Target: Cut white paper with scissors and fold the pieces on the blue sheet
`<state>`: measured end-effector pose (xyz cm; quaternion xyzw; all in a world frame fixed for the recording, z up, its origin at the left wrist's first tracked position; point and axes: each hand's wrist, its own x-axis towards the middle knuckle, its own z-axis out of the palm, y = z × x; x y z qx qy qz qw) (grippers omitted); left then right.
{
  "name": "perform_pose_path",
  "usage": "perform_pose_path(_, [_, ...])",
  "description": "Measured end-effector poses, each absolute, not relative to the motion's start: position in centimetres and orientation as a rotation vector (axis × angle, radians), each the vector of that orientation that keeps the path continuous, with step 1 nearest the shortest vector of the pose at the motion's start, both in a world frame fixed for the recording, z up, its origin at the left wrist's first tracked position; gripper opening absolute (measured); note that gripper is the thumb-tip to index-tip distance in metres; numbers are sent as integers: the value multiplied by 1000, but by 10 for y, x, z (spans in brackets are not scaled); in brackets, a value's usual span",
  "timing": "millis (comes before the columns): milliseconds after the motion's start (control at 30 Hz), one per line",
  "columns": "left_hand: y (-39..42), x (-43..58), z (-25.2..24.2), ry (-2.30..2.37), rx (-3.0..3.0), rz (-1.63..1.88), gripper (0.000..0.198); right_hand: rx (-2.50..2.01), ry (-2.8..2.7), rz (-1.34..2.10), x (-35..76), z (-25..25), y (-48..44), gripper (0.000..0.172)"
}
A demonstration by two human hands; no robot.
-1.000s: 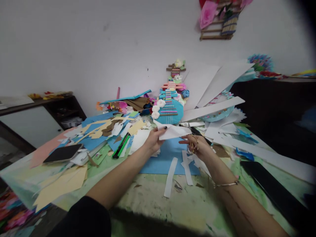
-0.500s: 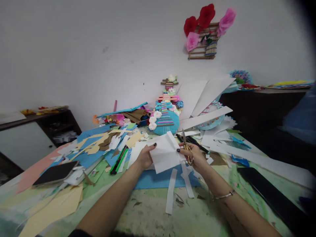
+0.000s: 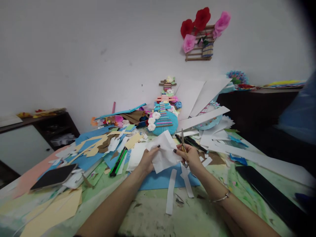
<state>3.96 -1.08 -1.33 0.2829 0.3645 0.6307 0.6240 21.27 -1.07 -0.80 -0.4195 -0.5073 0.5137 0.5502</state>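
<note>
A creased sheet of white paper [image 3: 166, 154] is held up between my two hands over the middle of the table. My left hand [image 3: 148, 159] pinches its left side, thumb on top. My right hand [image 3: 191, 157] has its thumb at the paper's right edge and also holds gold-handled scissors [image 3: 183, 144], blades pointing up and away. Whether the right fingers grip the paper firmly is hard to see. Beneath lies a blue sheet [image 3: 158, 181], with white paper strips [image 3: 171, 194] across its front edge.
A green-and-black utility knife [image 3: 118, 162] lies left among paper scraps. Phones or dark slabs rest at left [image 3: 53, 177] and right [image 3: 268, 194]. A blue paper lute-shaped craft [image 3: 166, 121] leans on the wall, beside long white paper pieces [image 3: 203, 118].
My left hand has shifted right, nearer the right hand, and the paper between them is more bent. The scissors stand more upright. The whole view has shifted slightly.
</note>
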Motion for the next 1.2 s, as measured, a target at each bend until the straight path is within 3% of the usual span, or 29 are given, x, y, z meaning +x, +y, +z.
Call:
perform_pose_path(233, [-6,23,-1,789,609,1475,29,-1017,-1240,1191,214,-8,-10,34])
perform_pose_path(433, [3,-31,14,521,795,1022,45,-979,-1325,1365,222,-5,-8,37])
perform_pose_path(700, [2,-26,1,834,1155,789,33,-1028,-1584,1453,209,-10,-18,31])
perform_pose_path(1000, [-10,0,0,952,1176,815,29,-1033,-1582,1432,206,-4,-23,36])
perform_pose_path(1200, [-4,-5,0,859,1174,1096,24,-916,-1445,1421,214,2,-23,41])
